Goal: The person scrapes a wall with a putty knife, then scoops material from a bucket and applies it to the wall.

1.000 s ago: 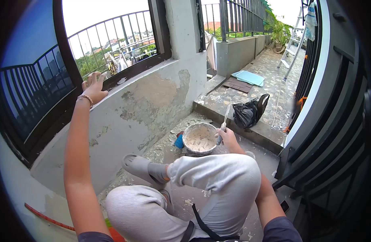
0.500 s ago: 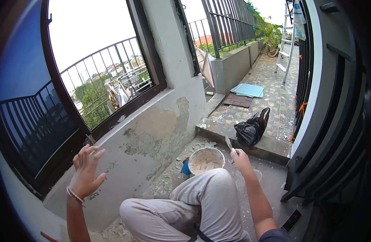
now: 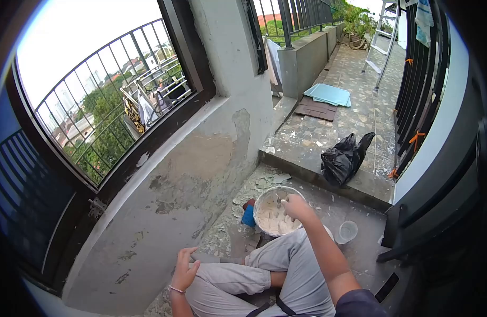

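The right hand (image 3: 296,203) dips into the plaster bucket (image 3: 267,214), fingers closed on a hidden tool. The left hand (image 3: 184,272) rests half-open by the knee. Next, I'd say, comes lifting plaster to the wall patch (image 3: 201,158).

Landmark: bucket (image 3: 275,211), on the floor (image 3: 354,253) at the foot of the step (image 3: 328,177). Right hand (image 3: 296,206) over the bucket's rim, reaching in. Small cup (image 3: 347,231) on the floor right of the bucket. Bag (image 3: 344,158) on the step, behind and right of the bucket. Wall (image 3: 190,174) left of the bucket. Left hand (image 3: 184,272) nearer than the bucket, to its left, by the knee (image 3: 227,277).
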The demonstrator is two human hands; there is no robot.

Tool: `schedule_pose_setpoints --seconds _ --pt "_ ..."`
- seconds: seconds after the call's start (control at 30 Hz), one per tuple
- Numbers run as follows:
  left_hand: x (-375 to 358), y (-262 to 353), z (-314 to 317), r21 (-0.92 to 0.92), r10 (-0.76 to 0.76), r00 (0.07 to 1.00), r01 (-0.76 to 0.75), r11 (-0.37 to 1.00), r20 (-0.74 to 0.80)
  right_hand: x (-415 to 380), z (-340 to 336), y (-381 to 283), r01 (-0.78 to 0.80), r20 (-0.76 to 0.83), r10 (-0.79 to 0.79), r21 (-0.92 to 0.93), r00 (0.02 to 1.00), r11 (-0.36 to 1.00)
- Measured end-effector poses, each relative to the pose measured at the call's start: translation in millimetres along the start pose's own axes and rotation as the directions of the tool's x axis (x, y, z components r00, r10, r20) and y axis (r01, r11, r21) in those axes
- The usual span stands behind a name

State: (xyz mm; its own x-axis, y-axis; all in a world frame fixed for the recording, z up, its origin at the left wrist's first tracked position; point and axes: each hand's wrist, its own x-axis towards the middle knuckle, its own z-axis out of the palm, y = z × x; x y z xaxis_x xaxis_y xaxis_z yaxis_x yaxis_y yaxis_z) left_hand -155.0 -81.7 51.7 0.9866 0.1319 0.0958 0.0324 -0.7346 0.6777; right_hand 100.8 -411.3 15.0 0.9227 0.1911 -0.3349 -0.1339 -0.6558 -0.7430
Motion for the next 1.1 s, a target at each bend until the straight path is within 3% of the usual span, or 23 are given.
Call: schedule_pose_setpoints --seconds 0.1,0.17,0.27,0.4,0.5,0.6,0.7,0.8,0.9,0.93,1.1 --pt "47.7 -15.1 33.8 -0.087 0.095 0.985 -0.083 0.993 0.144 27.9 18.9 -12.7 -0.075 0.150 0.100 -0.165 0.984 0.984" --pt "74.9 -21.9 53.7 -0.180 0.048 0.969 -0.003 0.984 0.244 59.4 34.3 -6.5 -0.097 0.239 0.150 -0.221 0.959 0.971" --pt "110.4 -38.3 84.0 -0.266 -0.002 0.920 0.116 0.957 0.391 93.6 53.5 3.7 -0.095 0.207 0.148 -0.244 0.967 0.965" --pt "145.8 -92.7 139.7 -0.393 -0.008 0.859 0.243 0.887 0.512 115.4 66.3 19.0 -0.167 0.185 0.185 -0.105 0.965 0.980" --pt "156.9 -106.3 176.4 -0.626 -0.070 0.844 0.448 0.638 0.532 116.9 53.5 18.3 -0.192 0.212 0.200 -0.059 0.956 0.980" --pt "156.2 -97.3 201.9 -0.660 -0.027 0.835 0.455 0.597 0.550 128.9 40.5 30.2 -0.217 0.215 0.238 -0.116 0.947 0.969" --pt "152.1 -78.7 203.1 -0.702 0.038 0.811 0.481 0.525 0.584 146.8 55.6 59.4 -0.219 0.007 0.224 -0.186 0.975 0.958" --pt "154.5 -72.0 202.6 -0.734 0.117 0.817 0.432 0.525 0.565 137.4 53.4 34.1 -0.236 0.151 0.267 -0.194 0.952 0.952" --pt "158.7 -78.2 203.9 -0.705 0.168 0.773 0.436 0.559 0.611 136.5 82.6 41.6 -0.078 0.154 0.114 -0.220 0.982 0.972" --pt "154.9 -77.6 205.4 -0.704 0.156 0.770 0.456 0.544 0.619 133.8 92.0 42.8 -0.047 0.100 0.073 -0.239 0.992 0.970" --pt "150.7 -80.2 207.6 -0.678 0.115 0.768 0.472 0.564 0.630 114.8 82.7 25.1 -0.016 0.210 0.043 -0.129 0.977 0.991"
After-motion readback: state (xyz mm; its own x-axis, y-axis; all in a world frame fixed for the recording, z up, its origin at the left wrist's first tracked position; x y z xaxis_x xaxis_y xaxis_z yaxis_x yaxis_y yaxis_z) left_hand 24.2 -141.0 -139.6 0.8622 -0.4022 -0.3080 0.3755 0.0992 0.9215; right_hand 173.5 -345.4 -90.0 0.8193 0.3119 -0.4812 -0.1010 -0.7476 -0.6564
